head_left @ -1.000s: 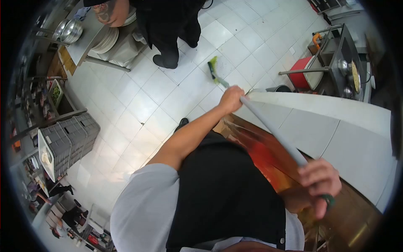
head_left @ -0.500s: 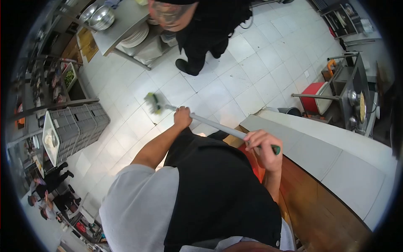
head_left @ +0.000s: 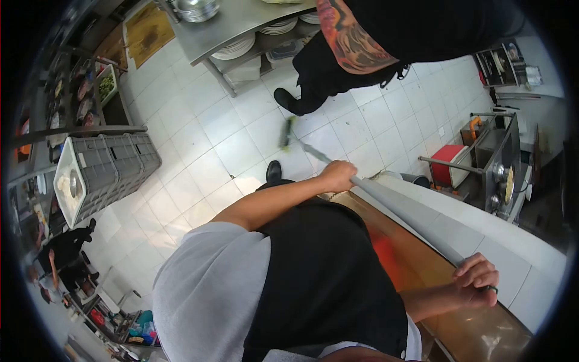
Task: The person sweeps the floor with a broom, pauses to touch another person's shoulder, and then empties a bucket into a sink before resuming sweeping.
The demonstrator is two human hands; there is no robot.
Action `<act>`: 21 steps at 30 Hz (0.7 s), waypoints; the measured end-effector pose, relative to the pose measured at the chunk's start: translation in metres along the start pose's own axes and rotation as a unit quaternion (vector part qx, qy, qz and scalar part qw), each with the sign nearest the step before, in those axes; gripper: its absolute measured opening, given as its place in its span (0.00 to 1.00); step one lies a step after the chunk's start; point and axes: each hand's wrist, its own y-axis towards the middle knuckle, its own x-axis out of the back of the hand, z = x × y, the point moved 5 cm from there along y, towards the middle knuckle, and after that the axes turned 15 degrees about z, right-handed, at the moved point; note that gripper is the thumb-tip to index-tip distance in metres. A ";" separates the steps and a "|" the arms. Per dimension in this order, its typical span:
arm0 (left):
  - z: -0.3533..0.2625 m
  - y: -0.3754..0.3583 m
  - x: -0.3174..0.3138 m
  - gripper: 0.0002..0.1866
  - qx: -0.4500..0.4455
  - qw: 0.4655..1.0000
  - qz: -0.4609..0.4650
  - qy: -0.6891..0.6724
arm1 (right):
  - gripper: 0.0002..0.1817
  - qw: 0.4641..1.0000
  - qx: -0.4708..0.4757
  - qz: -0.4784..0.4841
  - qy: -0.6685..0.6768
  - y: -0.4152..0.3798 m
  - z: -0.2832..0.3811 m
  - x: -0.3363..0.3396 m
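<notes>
I hold a long-handled floor brush slantwise in front of me. Its green and pale bristle head [head_left: 287, 134] is at the white floor tiles, slightly blurred, close to a co-worker's black shoe. My left hand [head_left: 339, 176] is wrapped round the grey handle [head_left: 410, 215] partway along. Near the top end, my right hand [head_left: 479, 279] is closed on the same handle, out over the counter to my right; its fingers cover most of the tip, with a bit of green showing.
A co-worker in black [head_left: 356, 42] stands ahead, beside a steel table [head_left: 232, 27] with stacked plates below. Grey crates [head_left: 129, 166] stand at left. A tiled ledge [head_left: 434, 220] runs along my right, and a red container [head_left: 447, 165] sits under a metal rack. More people are at lower left.
The brush has swung to the right, its head now nearer the co-worker's foot. Both my hands moved right with the handle, the right one farther out. The co-worker also appears farther right.
</notes>
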 end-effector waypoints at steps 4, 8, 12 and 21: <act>0.097 -0.082 0.032 0.20 0.136 0.981 -0.134 0.041 | 0.31 0.995 -0.052 -0.005 0.083 0.010 -0.111 -0.023; 0.252 -0.153 0.051 0.22 0.430 0.895 -0.082 0.084 | 0.20 0.968 -0.202 0.032 0.147 0.032 -0.224 -0.132; 0.271 -0.127 0.056 0.21 0.348 0.929 -0.122 0.034 | 0.09 0.975 -0.159 0.132 0.077 0.071 -0.191 -0.184; 0.114 -0.084 0.094 0.13 0.069 0.993 -0.062 0.075 | 0.19 0.969 -0.005 0.225 0.102 0.093 -0.083 -0.160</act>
